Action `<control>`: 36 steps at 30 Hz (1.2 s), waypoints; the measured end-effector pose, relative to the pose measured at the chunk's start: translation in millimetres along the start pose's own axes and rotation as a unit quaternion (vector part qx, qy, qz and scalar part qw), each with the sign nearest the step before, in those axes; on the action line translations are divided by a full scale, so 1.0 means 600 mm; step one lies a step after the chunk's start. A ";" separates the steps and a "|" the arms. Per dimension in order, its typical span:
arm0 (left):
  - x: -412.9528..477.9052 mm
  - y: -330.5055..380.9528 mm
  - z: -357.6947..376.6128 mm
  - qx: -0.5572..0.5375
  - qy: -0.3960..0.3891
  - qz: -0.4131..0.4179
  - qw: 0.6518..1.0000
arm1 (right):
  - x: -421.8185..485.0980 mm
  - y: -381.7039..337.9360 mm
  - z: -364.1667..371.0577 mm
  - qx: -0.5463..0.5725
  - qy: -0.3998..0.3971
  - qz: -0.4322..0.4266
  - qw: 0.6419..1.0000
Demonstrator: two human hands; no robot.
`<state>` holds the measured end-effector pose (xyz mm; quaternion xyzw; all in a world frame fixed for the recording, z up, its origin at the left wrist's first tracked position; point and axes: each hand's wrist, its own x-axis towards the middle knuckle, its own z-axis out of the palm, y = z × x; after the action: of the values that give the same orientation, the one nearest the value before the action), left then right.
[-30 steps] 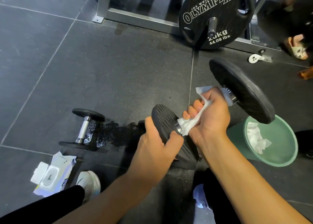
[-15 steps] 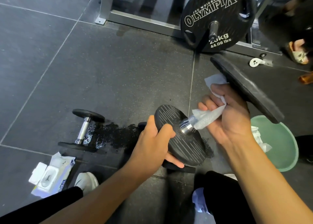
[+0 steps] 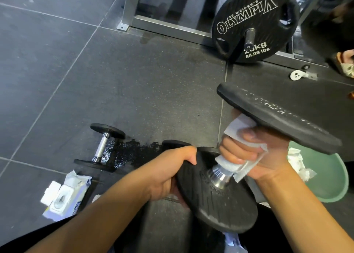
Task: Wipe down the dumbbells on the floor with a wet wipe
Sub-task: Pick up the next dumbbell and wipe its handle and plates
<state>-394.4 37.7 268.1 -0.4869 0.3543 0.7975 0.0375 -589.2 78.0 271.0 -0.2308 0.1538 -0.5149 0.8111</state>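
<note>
The large dumbbell (image 3: 226, 193) is lifted off the floor and tilted, so that its chrome handle (image 3: 220, 176) is free on all sides for wiping. The left hand (image 3: 168, 176) is curled over the rim of the near plate, fingers behind and thumb on top, I think to keep the weight steady. The right hand (image 3: 254, 153) is closed around the handle with the white wet wipe (image 3: 237, 130) wrapped between palm and metal, just under the far plate (image 3: 277, 116). The plates are black and ribbed, the far one with pale marks on its edge; the bare part of the handle shines. A smaller dumbbell (image 3: 103, 147) lies on the floor to the left beside a wet patch (image 3: 134, 153), near the wipes pack (image 3: 65, 197). A green bin (image 3: 329, 183) with used wipes stands on the right.
</note>
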 end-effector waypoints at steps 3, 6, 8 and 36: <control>0.007 -0.005 0.003 -0.060 0.048 0.037 0.996 | 0.013 0.002 0.008 -0.095 0.077 -0.027 0.992; 0.000 0.001 0.022 -0.089 0.104 0.079 0.987 | 0.023 -0.001 0.028 -0.137 0.248 -0.073 0.956; -0.012 0.007 0.033 -0.056 0.144 0.095 0.983 | 0.029 0.001 0.033 -0.125 0.365 -0.119 0.915; -0.023 0.034 -0.053 0.019 0.005 0.003 1.000 | 0.027 0.020 0.005 -0.026 0.069 -0.040 0.996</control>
<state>-371.4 7.1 281.4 -0.4890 0.3711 0.7883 0.0425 -571.8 68.0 267.0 -0.2216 0.2131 -0.5577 0.7710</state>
